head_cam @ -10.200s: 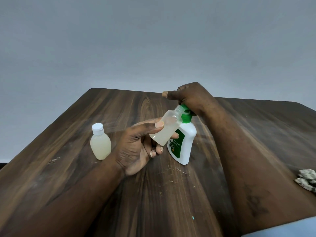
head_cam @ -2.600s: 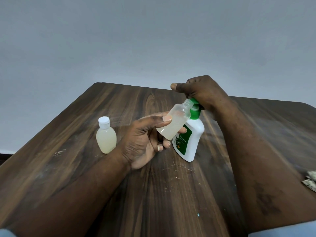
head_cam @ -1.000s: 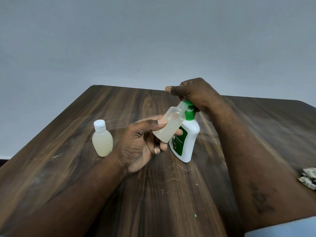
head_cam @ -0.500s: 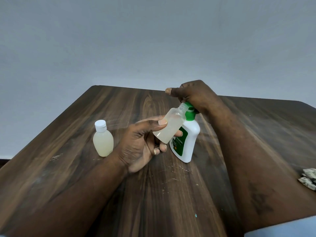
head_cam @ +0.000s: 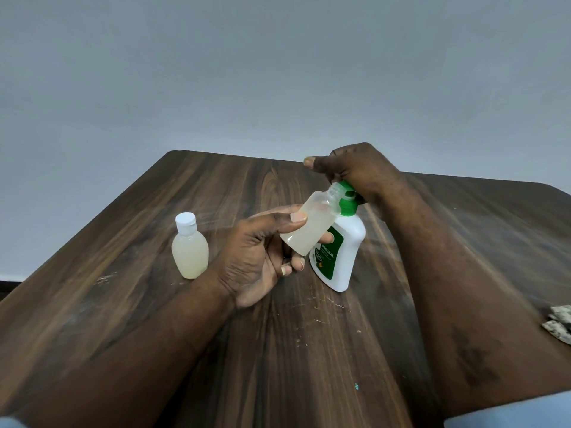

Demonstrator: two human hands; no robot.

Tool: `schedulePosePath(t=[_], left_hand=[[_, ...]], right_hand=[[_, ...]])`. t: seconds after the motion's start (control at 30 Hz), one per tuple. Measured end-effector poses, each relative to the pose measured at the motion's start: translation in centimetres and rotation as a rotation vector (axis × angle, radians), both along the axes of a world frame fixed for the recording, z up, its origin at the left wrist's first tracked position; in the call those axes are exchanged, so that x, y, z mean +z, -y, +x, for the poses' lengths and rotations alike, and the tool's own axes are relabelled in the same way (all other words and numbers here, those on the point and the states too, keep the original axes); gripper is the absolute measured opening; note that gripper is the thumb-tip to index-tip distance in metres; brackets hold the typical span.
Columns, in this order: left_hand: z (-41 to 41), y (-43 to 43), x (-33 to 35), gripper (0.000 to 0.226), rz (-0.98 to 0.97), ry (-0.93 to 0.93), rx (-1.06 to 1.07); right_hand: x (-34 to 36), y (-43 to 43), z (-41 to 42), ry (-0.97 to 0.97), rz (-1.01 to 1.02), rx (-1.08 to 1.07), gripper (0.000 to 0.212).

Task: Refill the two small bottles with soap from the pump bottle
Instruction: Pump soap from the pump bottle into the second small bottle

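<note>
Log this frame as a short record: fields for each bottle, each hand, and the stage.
pump bottle: upright on table, white, green pump
open small bottle: uncapped, tilted, part full, mouth at the spout
capped small bottle: upright, white cap, pale liquid
left hand: grips open small bottle
right hand: rests on pump head
stage: apparently filling the open bottle

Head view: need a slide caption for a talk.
Left hand holds uncapped small bottle against the pump bottle, right hand on its pump.
</note>
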State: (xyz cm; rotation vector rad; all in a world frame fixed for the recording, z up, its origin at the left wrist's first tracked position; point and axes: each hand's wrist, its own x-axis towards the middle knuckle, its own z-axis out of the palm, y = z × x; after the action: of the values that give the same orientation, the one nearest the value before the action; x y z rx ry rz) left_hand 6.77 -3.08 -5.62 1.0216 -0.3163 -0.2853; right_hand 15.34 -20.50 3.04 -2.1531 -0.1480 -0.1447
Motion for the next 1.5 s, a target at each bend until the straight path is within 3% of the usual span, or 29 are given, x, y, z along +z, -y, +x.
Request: schedulePosePath(t=[0.33, 0.63, 1.23, 1.5], left_hand=[[-0.1, 0.1, 0.1, 0.038, -0.009, 0.027, -0.014], [0.1, -0.1, -0.2, 0.041, 0.007, 0.002, 0.010], [-0.1, -0.1, 0.4, 0.032, -0.026, 0.046, -0.016], [-0.1, -0.1, 0.4, 0.031, -0.023, 0.048, -0.012]], right_hand=[[0.4, 0.1, 0.0, 0.045, 0.058, 0.009, 0.057], [0.1, -0.1, -0.4, -0.025, 0.000, 0.008, 0.049], [0.8, 0.4, -0.7, 0.211, 0.105, 0.046, 0.048], [2.1, -0.2, -1.1, 0.064, 0.210, 0.060, 0.052]])
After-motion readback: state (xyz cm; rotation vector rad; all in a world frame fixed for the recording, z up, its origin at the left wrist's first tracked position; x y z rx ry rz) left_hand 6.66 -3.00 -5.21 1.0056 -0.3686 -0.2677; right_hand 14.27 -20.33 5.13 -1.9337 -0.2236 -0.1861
